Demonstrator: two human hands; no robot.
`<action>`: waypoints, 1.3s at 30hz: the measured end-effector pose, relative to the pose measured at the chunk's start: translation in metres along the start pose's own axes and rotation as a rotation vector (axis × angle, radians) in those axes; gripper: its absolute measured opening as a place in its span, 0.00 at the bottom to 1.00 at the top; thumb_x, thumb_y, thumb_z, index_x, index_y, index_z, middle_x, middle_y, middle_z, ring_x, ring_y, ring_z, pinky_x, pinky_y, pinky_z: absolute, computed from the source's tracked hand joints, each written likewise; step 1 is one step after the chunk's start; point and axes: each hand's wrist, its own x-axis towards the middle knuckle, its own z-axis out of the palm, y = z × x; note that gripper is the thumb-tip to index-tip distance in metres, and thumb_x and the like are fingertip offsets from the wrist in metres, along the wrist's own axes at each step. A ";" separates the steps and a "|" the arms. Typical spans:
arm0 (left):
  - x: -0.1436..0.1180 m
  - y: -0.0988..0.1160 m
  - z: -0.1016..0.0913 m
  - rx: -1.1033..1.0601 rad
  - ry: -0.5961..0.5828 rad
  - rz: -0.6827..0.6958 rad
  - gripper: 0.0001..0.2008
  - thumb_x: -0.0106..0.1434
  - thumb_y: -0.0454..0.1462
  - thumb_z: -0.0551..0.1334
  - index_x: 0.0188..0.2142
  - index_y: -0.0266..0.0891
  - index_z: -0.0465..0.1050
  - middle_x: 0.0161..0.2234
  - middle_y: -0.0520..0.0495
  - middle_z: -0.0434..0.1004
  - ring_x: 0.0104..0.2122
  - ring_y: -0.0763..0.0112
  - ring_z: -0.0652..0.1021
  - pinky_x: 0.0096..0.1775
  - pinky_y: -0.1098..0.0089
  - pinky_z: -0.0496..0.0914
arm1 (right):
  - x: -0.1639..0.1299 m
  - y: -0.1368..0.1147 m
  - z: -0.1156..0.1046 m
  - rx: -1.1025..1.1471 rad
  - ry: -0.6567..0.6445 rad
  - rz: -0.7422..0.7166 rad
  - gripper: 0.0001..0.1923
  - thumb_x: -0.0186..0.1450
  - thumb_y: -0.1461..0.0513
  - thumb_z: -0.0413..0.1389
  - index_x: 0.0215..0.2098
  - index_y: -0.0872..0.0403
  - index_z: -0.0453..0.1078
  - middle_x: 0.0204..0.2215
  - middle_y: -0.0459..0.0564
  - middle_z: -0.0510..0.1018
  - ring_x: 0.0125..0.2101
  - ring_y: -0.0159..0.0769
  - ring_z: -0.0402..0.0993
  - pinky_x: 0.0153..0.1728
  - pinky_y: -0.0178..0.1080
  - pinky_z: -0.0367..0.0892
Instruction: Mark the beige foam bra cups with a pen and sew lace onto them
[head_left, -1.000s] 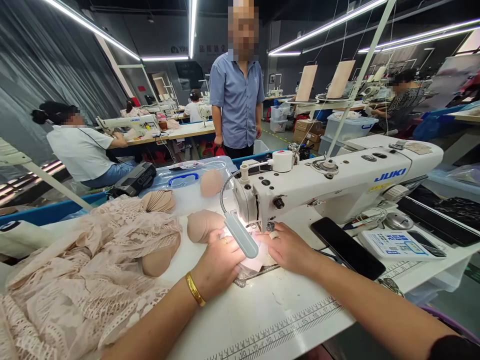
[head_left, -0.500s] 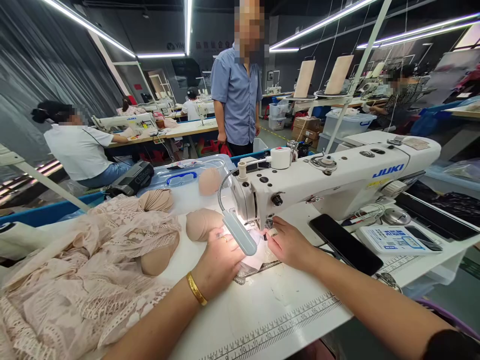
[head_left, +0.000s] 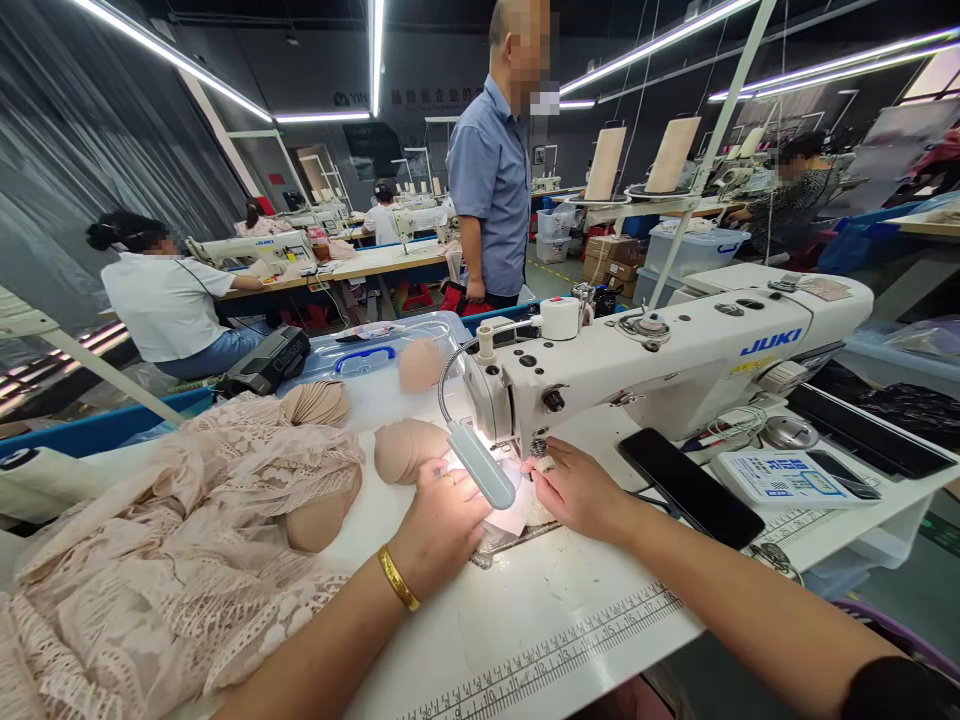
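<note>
**Both hands settle a pale piece under the needle**

Head view: the left hand (head_left: 441, 520), with a gold bangle (head_left: 398, 578) at the wrist, lies flat on a small pale fabric piece (head_left: 512, 517) on the white surface (head_left: 525, 640), its fingers pressing the cloth down rather than clenched around it. The right hand (head_left: 577, 490) rests on the piece's other edge, fingertips pinching the cloth just beside the needle area of the white sewing machine (head_left: 675, 365). The piece sits under the machine's head, brightly lit by the small gooseneck lamp (head_left: 481, 465), which hides part of it.

Compared with a second ago, the right hand has drawn slightly nearer the needle and the left has barely shifted; the piece looks to be in the same spot, so the hands seem to be fine-positioning it, not feeding it along.

A tan foam cup (head_left: 409, 447) lies just beyond the left hand, lace fabric (head_left: 187, 560) is heaped at left, and a black phone (head_left: 690, 487) lies at right. A person in a blue shirt (head_left: 491, 190) stands beyond the machine, now turned sideways.
</note>
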 end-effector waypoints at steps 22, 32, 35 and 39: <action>0.001 0.009 -0.001 -0.054 0.031 0.077 0.08 0.70 0.34 0.58 0.41 0.44 0.76 0.39 0.48 0.81 0.39 0.58 0.76 0.50 0.49 0.59 | 0.000 -0.007 -0.005 -0.010 -0.223 -0.151 0.10 0.62 0.71 0.50 0.29 0.51 0.66 0.28 0.46 0.69 0.31 0.39 0.60 0.34 0.39 0.59; 0.016 -0.018 -0.013 -0.052 -0.069 0.044 0.11 0.70 0.32 0.56 0.36 0.43 0.78 0.38 0.50 0.82 0.40 0.62 0.77 0.51 0.53 0.58 | 0.003 -0.012 0.006 -0.064 -0.175 -0.052 0.10 0.61 0.73 0.52 0.29 0.51 0.64 0.28 0.46 0.68 0.30 0.38 0.60 0.32 0.39 0.57; 0.020 -0.021 -0.010 0.015 -0.080 0.025 0.10 0.68 0.31 0.58 0.35 0.42 0.77 0.38 0.49 0.82 0.41 0.60 0.78 0.51 0.53 0.59 | 0.002 -0.013 0.006 -0.068 -0.168 -0.037 0.10 0.62 0.73 0.52 0.31 0.52 0.66 0.29 0.46 0.69 0.29 0.38 0.59 0.30 0.39 0.56; 0.004 0.010 -0.004 0.111 -0.058 -0.049 0.11 0.68 0.26 0.56 0.37 0.38 0.76 0.39 0.41 0.82 0.43 0.55 0.78 0.51 0.50 0.60 | 0.001 -0.012 0.006 -0.091 -0.146 -0.057 0.10 0.63 0.72 0.51 0.31 0.52 0.67 0.29 0.47 0.70 0.29 0.38 0.61 0.30 0.39 0.57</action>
